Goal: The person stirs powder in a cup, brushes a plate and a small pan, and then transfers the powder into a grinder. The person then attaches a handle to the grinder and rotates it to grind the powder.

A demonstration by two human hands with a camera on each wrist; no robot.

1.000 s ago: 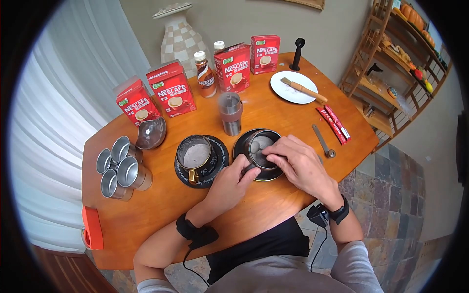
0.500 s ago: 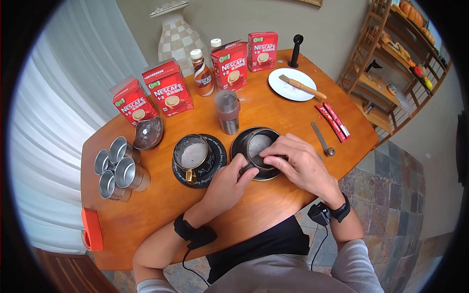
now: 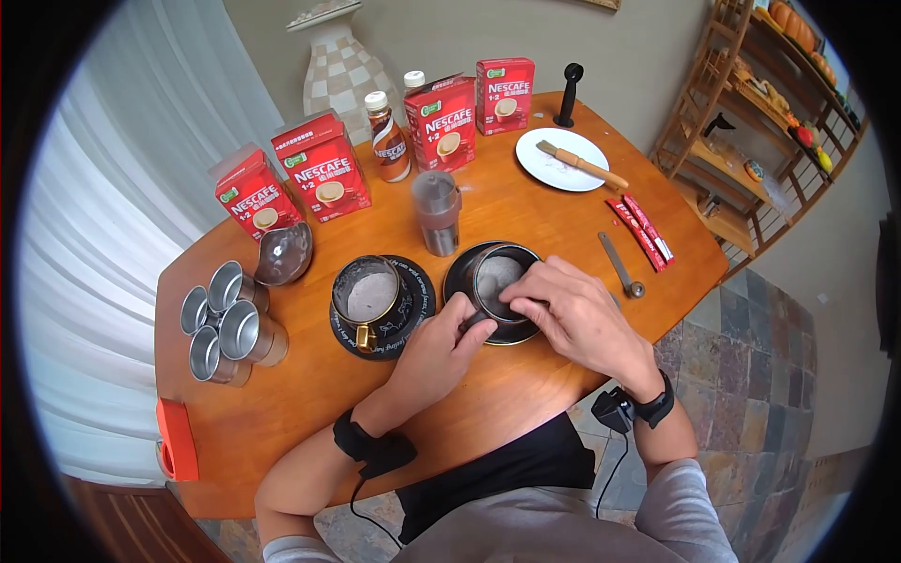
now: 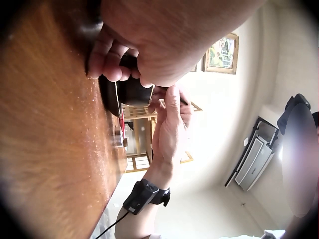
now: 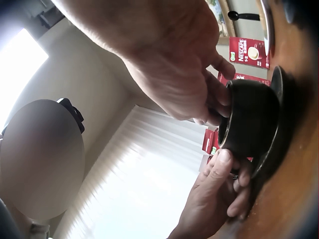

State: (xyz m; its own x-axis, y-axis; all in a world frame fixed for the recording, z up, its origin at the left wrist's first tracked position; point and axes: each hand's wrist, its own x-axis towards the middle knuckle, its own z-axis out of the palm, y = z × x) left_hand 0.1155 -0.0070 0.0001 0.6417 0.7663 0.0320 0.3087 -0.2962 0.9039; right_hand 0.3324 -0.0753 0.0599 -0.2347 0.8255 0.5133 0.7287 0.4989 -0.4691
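The dark cup [image 3: 496, 305] stands on a black saucer [image 3: 458, 272] and holds grey powder [image 3: 499, 269]. My left hand [image 3: 449, 340] grips its handle, with the thumb on top; in the right wrist view the left fingers [image 5: 240, 199] reach in beneath the cup. Over the cup's right rim, my right hand [image 3: 574, 314] pinches a small spoon whose round bowl [image 3: 488, 285] shows in the powder. Its handle is mostly hidden by the fingers. To the left, a second dark cup [image 3: 349, 319] with a gold handle contains similar powder [image 3: 373, 296] on a lettered saucer [image 3: 413, 324].
Behind the cups stands a tumbler [image 3: 437, 216]. Red Nescafe boxes [image 3: 324, 178] and a bottle [image 3: 389, 150] line the back. Metal cups [image 3: 246, 330] and a dark bowl [image 3: 284, 253] stand left. A plate [image 3: 535, 169] with a brush [image 3: 582, 167], sachets [image 3: 643, 230] and a measuring spoon [image 3: 619, 267] lie right.
The spoon has shifted about in the powder, its bowl out of sight half a second ago and showing again now. My left hand keeps its grip on the cup handle.
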